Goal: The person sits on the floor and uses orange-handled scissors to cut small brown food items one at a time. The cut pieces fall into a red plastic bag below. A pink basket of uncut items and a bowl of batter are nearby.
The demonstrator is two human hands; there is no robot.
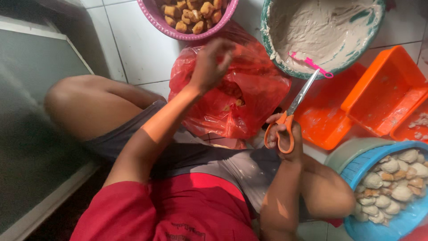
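The person sits on the white tiled floor (133, 49) with everything set in an arc within arm's reach. The right hand (285, 138) holds a pair of orange-handled scissors (290, 118), fingers threaded through the loops and closed around them, blades together and pointing up and away toward the rim of the green bowl (325, 71), a resting grip that keeps the points clear of the body. The left hand (209, 64) is raised over the red plastic bag (232, 98), which lies just in front of the knees with brown fried pieces showing at its mouth; the hand is blurred, its fingers look bunched at the tips, but whether they pinch anything cannot be told. The pink basket (178, 29) of fried cubes sits just beyond the bag, the blue basket (379, 223) of pale stuffed pieces by the right knee, and orange trays (379, 89) beside the paste-smeared bowl, where a pink tool (312, 64) rests on the rim.
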